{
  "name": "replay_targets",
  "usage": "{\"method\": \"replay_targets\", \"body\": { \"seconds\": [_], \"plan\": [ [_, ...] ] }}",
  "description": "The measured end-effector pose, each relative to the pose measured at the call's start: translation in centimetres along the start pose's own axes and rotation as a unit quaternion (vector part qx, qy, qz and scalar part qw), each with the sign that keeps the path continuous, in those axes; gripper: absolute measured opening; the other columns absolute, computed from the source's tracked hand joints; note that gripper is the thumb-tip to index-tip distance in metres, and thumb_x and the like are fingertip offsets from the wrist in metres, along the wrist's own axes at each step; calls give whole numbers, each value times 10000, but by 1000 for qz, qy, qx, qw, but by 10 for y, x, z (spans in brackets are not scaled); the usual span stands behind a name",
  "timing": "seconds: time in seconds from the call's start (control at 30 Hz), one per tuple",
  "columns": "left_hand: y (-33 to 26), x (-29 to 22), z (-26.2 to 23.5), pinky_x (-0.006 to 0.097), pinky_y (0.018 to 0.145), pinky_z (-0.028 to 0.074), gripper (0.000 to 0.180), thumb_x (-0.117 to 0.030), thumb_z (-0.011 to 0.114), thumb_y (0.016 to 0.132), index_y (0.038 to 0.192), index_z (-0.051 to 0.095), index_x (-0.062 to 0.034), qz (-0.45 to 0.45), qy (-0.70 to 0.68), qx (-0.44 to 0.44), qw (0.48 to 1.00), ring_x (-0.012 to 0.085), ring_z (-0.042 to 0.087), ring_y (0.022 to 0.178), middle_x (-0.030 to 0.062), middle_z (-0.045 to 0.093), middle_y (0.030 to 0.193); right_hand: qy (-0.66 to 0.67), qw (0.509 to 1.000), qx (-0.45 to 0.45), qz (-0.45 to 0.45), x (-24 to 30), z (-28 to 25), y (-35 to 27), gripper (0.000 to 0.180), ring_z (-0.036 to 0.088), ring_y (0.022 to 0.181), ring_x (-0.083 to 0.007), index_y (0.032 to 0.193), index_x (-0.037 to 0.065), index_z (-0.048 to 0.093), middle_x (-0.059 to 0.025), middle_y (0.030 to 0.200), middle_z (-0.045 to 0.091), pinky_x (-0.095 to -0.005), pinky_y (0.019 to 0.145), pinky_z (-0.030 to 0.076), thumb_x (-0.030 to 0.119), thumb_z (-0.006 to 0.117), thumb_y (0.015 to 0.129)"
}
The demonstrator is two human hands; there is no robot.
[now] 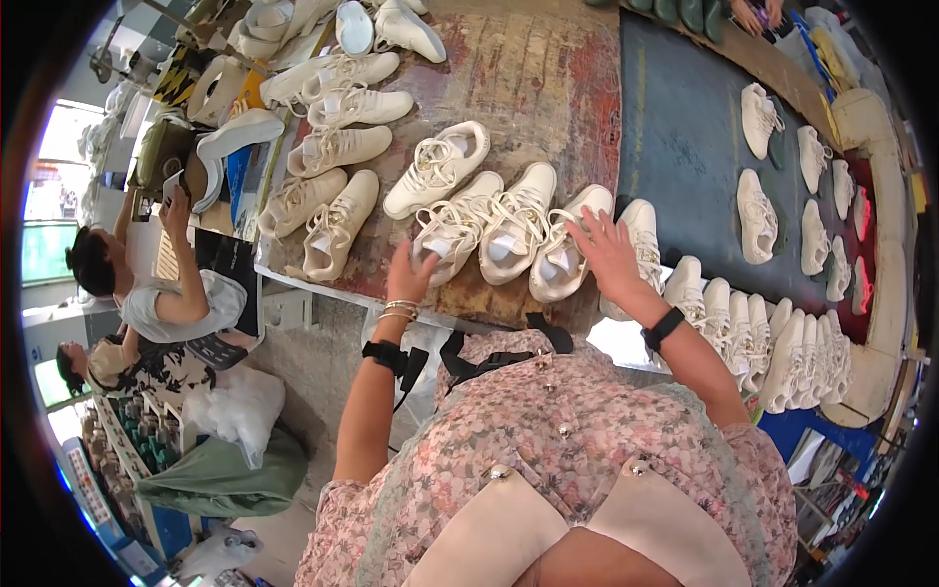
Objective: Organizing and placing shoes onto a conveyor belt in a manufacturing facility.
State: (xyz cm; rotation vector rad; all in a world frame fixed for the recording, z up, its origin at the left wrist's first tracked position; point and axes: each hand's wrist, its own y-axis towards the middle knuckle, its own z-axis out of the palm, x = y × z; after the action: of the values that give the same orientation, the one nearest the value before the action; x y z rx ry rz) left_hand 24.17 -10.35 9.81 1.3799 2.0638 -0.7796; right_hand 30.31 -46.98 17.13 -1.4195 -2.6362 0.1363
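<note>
My left hand [409, 277] is closed on the heel end of a cream sneaker [445, 233] at the near edge of the worn table [548, 88], centre of the frame; my right hand [608, 256] lies open, fingers spread, over the neighbouring sneaker [565, 249], gripping nothing. Both shoes sit close to the edge, so a careless tug could, I think, drag one off onto the floor or knock the tight row beside it askew, tangling loose laces. Further out, more cream sneakers fill the table, and white ones lie on the dark mat [685, 147] at right. At upper left, a yellow-and-black patterned box [181, 80] sits behind a blue flat package [238, 171].
</note>
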Motion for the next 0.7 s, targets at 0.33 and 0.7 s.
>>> {"method": "replay_targets", "body": {
  "seconds": [0.33,0.7],
  "plan": [
    [14,-6,21,365,985,393,852,-358,732,747,1356,314,69,-30,21,45,998,343,478,1212,269,484,1290,52,985,28,-160,-19,23,27,712,307,1321,-345,1203,26,455,-174,1371,380,-486,1092,233,106,757,564],
    [3,8,23,412,982,389,858,-371,732,746,1351,309,66,9,17,26,999,393,472,1182,289,467,1280,228,965,-9,-133,-5,-44,-17,467,492,931,-309,985,44,495,-126,948,511,-395,808,416,130,745,600]
  ]
}}
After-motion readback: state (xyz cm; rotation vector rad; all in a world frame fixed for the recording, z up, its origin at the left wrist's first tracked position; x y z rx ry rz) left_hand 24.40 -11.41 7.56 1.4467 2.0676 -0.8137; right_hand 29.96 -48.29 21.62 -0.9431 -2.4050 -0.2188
